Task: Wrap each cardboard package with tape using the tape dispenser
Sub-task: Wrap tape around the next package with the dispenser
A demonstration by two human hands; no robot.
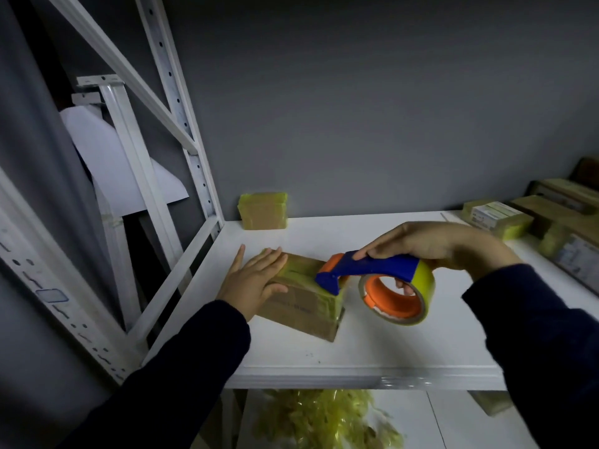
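So, L hand lies flat on the left end of the cardboard package, palm down, fingers straight, not curled. R hand grips the tape dispenser from above, thumb on the blue handle, fingers curled into the orange core of the yellow tape roll. Dispenser's blue nose touches the pkg's top right edge; yellowish tape covers that end. Pkg sits closed on the white shelf, near front-centre; contents not visible. By the back wall: another taped pkg, upright. Far right: pile of boxes, some taped. Lower shelf holds a heap of crumpled yellow tape.
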